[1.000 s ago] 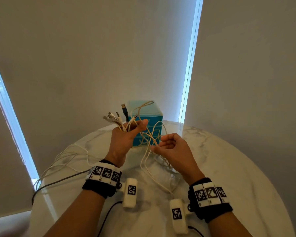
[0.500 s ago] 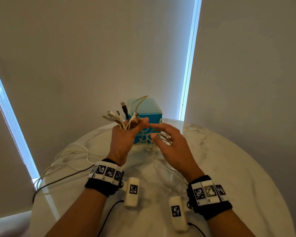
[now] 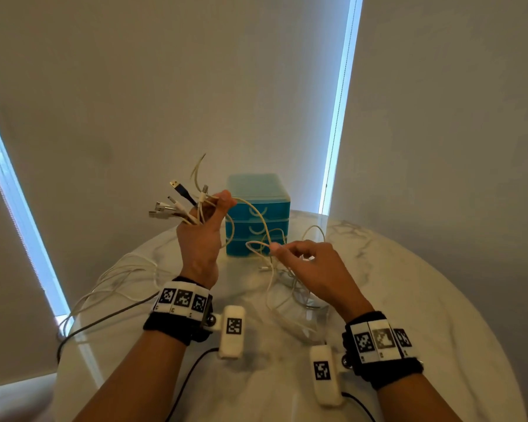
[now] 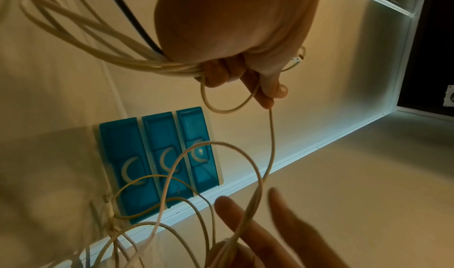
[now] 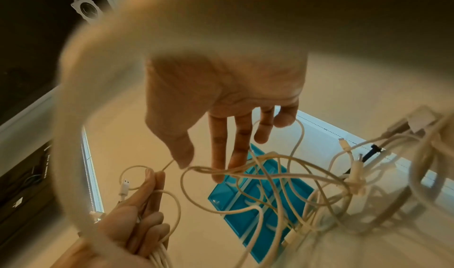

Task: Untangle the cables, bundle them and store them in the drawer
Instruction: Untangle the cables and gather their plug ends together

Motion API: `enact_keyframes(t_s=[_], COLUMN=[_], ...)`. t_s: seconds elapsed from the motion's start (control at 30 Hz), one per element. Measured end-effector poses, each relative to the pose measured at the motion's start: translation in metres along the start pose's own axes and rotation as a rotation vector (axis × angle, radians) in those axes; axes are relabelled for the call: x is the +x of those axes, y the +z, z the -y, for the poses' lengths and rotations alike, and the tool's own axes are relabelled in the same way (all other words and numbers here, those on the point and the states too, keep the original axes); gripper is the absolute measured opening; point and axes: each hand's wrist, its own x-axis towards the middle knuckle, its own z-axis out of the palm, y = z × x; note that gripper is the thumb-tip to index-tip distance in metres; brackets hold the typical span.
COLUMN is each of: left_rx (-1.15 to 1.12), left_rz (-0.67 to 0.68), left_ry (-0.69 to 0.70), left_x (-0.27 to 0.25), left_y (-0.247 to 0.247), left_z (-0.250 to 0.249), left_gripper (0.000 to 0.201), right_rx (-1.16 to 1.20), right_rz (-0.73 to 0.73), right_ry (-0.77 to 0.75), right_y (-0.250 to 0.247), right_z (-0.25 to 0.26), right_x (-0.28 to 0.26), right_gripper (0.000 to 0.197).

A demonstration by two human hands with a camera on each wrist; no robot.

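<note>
Black wristbands [image 3: 177, 327] with checkered markers

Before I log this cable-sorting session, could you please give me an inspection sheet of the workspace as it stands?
Surface: round white marble table, glossy.
Job's things: blue three-drawer box at the far edge, drawers closed; white cables tangled in front of it.
Clutter: nothing seen.
Grips: left hand raised, gripping a bunch of cable ends; right hand pinching one white strand.
Cables: more white and one dark cable trail off the table's left edge.
Surroundings: closed roller blinds, daylight at their edges.
</note>
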Motion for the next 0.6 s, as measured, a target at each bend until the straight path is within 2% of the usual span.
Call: enact_keyframes(t_s=[0.07, 0.13, 0.2, 0.27, 0.37, 0.5, 0.53, 0.6], left_rx=[0.022, 0.049, 0.102, 0.146, 0.148, 0.129, 0.149, 0.255], left_rz=[0.026, 0.109, 0.219, 0.282, 0.255, 0.163, 0.170, 0.270], left_ry=[0.001, -0.008, -0.040, -0.065, -0.048, 0.004, -0.004, -0.057], left_x=[-0.001, -0.004, -0.009, -0.012, -0.014, -0.008, -0.007, -0.005], left_y=[0.000, 0.001, 0.003, 0.005, 0.008, 0.004, 0.002, -0.001], left_z=[-0.001, -0.003, -0.001, 0.003, 0.004, 0.005, 0.006, 0.010], left_gripper=[0.022, 0.014, 0.018, 0.026, 0.029, 0.027, 0.028, 0.033], right_rx=[0.022, 0.007, 0.046, 0.091, 0.119, 0.267, 0.257, 0.222], right_rz=[0.017, -0.018, -0.053, -0.027, 0.073, 0.144, 0.129, 0.057], right_ry=[-0.017, -0.042, -0.048, -0.054, -0.027, 0.028, 0.012, -0.026], right_y=[-0.002, -0.002, -0.001, 0.001, 0.002, -0.008, -0.008, -0.007], right_z=[0.005, 0.005, 0.004, 0.005, 0.009, 0.017, 0.018, 0.017], right_x=[-0.003, -0.003, -0.002, -0.001, -0.002, -0.005, -0.005, -0.004], right_gripper=[0.027, 0.018, 0.014, 0.013, 0.016, 0.024, 0.023, 0.018])
